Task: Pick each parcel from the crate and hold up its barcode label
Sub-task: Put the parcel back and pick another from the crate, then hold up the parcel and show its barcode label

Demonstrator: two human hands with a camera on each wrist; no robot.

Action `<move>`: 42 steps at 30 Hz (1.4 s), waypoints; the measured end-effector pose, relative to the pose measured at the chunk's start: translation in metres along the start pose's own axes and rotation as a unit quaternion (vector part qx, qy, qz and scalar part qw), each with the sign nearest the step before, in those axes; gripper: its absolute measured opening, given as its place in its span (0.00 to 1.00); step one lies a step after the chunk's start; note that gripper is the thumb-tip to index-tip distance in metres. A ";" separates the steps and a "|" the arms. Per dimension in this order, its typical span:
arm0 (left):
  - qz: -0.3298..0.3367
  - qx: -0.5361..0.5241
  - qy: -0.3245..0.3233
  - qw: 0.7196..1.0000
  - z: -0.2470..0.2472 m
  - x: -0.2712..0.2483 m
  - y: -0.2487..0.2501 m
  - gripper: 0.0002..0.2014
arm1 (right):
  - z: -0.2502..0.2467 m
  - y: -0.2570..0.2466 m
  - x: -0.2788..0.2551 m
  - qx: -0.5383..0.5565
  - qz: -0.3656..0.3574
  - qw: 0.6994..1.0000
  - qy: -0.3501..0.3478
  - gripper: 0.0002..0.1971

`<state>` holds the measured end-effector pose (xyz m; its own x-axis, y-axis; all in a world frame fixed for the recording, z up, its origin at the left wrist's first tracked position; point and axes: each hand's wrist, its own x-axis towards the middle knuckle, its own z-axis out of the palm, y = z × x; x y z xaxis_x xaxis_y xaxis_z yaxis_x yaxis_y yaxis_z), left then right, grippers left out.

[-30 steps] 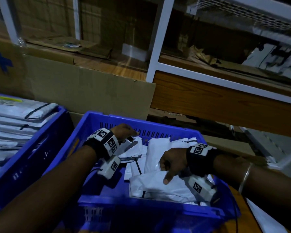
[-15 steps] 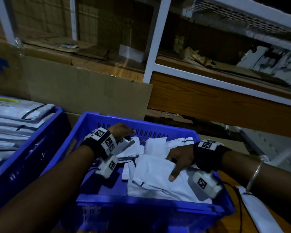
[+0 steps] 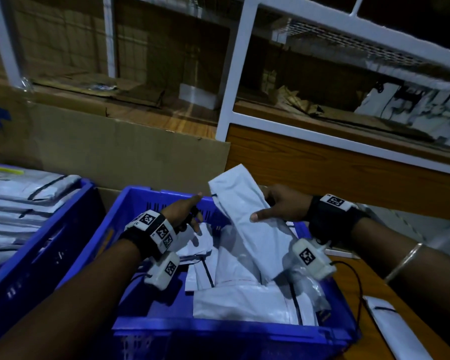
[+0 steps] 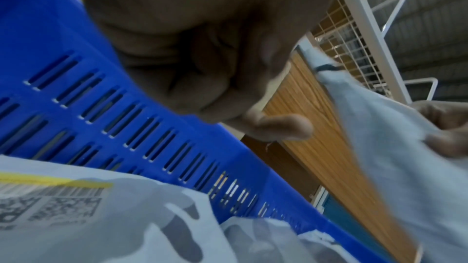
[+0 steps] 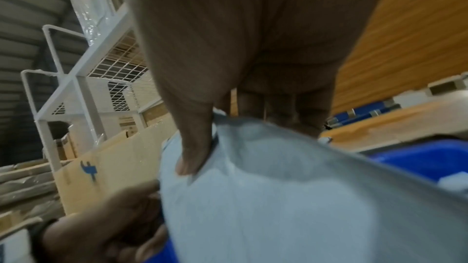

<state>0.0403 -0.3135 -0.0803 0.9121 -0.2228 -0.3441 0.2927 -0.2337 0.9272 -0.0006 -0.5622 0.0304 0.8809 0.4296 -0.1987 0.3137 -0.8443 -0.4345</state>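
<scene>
Right hand (image 3: 281, 206) pinches 1 white parcel (image 3: 247, 224), thumb on its front, lifting it tilted above the blue crate (image 3: 218, 331). Left hand (image 3: 185, 211) hovers just beside the parcel's left edge, fingers loose, holding nothing. No barcode shows on this side, so the left hand should probably steady that edge while turning it.

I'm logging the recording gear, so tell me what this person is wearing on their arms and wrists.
Bare forearms, no sleeves. Each wrist carries a black strap with white blocks printed with black square markers, and a white camera pod hangs beneath: left hand, right hand. A thin black cable trails from the right pod. The right forearm has a thin metal bangle.
</scene>
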 end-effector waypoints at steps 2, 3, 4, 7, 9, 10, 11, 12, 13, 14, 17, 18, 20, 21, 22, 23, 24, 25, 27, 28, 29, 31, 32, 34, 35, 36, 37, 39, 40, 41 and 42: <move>0.002 -0.056 -0.009 0.998 0.000 -0.005 0.004 0.40 | -0.003 -0.005 0.004 -0.044 0.003 0.998 0.047 0.15; 0.005 -0.075 -0.015 0.997 -0.001 -0.006 0.006 0.42 | -0.004 -0.008 0.006 -0.081 0.005 0.995 0.061 0.15; 0.006 -0.085 -0.023 0.996 -0.001 -0.009 0.008 0.44 | -0.004 -0.011 0.008 -0.122 0.005 0.990 0.071 0.13; 0.004 -0.111 -0.067 0.992 -0.002 -0.016 0.013 0.51 | 0.000 -0.023 0.012 -0.229 -0.003 0.970 0.086 0.16; 0.008 -0.137 -0.085 0.987 -0.003 -0.019 0.015 0.52 | 0.004 -0.027 0.018 -0.286 -0.031 0.954 0.089 0.12; 0.013 -0.148 -0.086 0.985 -0.002 -0.021 0.017 0.51 | 0.006 -0.030 0.020 -0.303 -0.040 0.948 0.086 0.11; 0.017 -0.159 -0.086 0.983 -0.003 -0.022 0.018 0.51 | 0.009 -0.031 0.023 -0.320 -0.048 0.942 0.084 0.11; 0.020 -0.171 -0.087 0.981 -0.003 -0.023 0.019 0.51 | 0.012 -0.035 0.025 -0.345 -0.046 0.934 0.080 0.11; 0.023 -0.184 -0.089 0.979 -0.004 -0.023 0.020 0.52 | 0.016 -0.038 0.026 -0.376 -0.050 0.922 0.079 0.11; 0.026 -0.195 -0.093 0.976 -0.005 -0.024 0.020 0.52 | 0.020 -0.041 0.028 -0.406 -0.054 0.909 0.079 0.10; 0.025 -0.213 -0.100 0.972 -0.007 -0.025 0.019 0.48 | 0.035 -0.045 0.029 -0.470 -0.063 0.876 0.087 0.08; 0.022 -0.211 -0.099 0.972 -0.006 -0.026 0.019 0.45 | 0.040 -0.046 0.030 -0.478 -0.067 0.872 0.084 0.09; 0.012 -0.205 -0.094 0.974 -0.004 -0.027 0.018 0.36 | 0.049 -0.048 0.032 -0.479 -0.074 0.872 0.069 0.12; 0.009 -0.201 -0.091 0.975 -0.002 -0.027 0.018 0.30 | 0.054 -0.050 0.032 -0.475 -0.074 0.875 0.061 0.13; 0.007 -0.196 -0.088 0.977 -0.001 -0.027 0.018 0.25 | 0.058 -0.052 0.032 -0.469 -0.074 0.879 0.051 0.14; 0.004 -0.192 -0.085 0.978 0.000 -0.026 0.018 0.22 | 0.062 -0.053 0.032 -0.464 -0.077 0.881 0.046 0.15; 0.000 -0.188 -0.080 0.979 0.001 -0.025 0.017 0.21 | 0.065 -0.054 0.031 -0.461 -0.084 0.882 0.044 0.16; -0.006 -0.186 -0.076 0.980 0.001 -0.024 0.017 0.21 | 0.068 -0.054 0.031 -0.456 -0.091 0.884 0.042 0.16; -0.025 -0.181 -0.082 0.980 -0.001 -0.023 0.017 0.30 | 0.073 -0.053 0.031 -0.455 -0.102 0.884 0.035 0.16; -0.036 -0.179 -0.091 0.979 -0.001 -0.022 0.017 0.35 | 0.075 -0.052 0.032 -0.460 -0.105 0.881 0.029 0.16; -0.046 -0.180 -0.100 0.977 -0.002 -0.020 0.016 0.39 | 0.077 -0.050 0.033 -0.464 -0.108 0.879 0.025 0.16; -0.052 -0.185 -0.104 0.976 -0.003 -0.018 0.015 0.39 | 0.079 -0.046 0.035 -0.464 -0.114 0.878 0.023 0.15; -0.051 -0.186 -0.095 0.977 -0.003 -0.017 0.015 0.37 | 0.079 -0.044 0.034 -0.454 -0.119 0.883 0.024 0.15; -0.049 -0.186 -0.066 0.979 -0.002 -0.016 0.014 0.29 | 0.077 -0.038 0.034 -0.421 -0.122 0.899 0.024 0.14; -0.045 -0.191 -0.051 0.979 -0.001 -0.018 0.014 0.22 | 0.075 -0.034 0.034 -0.399 -0.125 0.908 0.025 0.14; -0.042 -0.197 -0.038 0.979 -0.001 -0.018 0.014 0.15 | 0.072 -0.030 0.033 -0.373 -0.129 0.918 0.027 0.13; -0.041 -0.199 -0.032 0.979 0.000 -0.017 0.014 0.10 | 0.069 -0.025 0.032 -0.342 -0.131 0.930 0.030 0.13; -0.038 -0.188 -0.037 0.981 -0.001 -0.015 0.013 0.08 | 0.065 -0.015 0.029 -0.271 -0.130 0.953 0.044 0.15; -0.036 -0.183 -0.032 0.982 -0.001 -0.014 0.013 0.09 | 0.063 -0.011 0.028 -0.237 -0.124 0.962 0.053 0.17; -0.035 -0.179 -0.024 0.983 -0.002 -0.013 0.013 0.09 | 0.061 -0.006 0.027 -0.202 -0.116 0.970 0.066 0.18; -0.032 -0.178 -0.016 0.983 -0.003 -0.011 0.013 0.09 | 0.058 -0.003 0.025 -0.164 -0.110 0.977 0.080 0.19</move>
<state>0.0344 -0.3109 -0.0642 0.8806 -0.2500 -0.4025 0.4363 0.0968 0.8946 -0.0001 -0.5299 -0.0245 0.8155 0.5784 0.0187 0.5749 -0.8060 -0.1406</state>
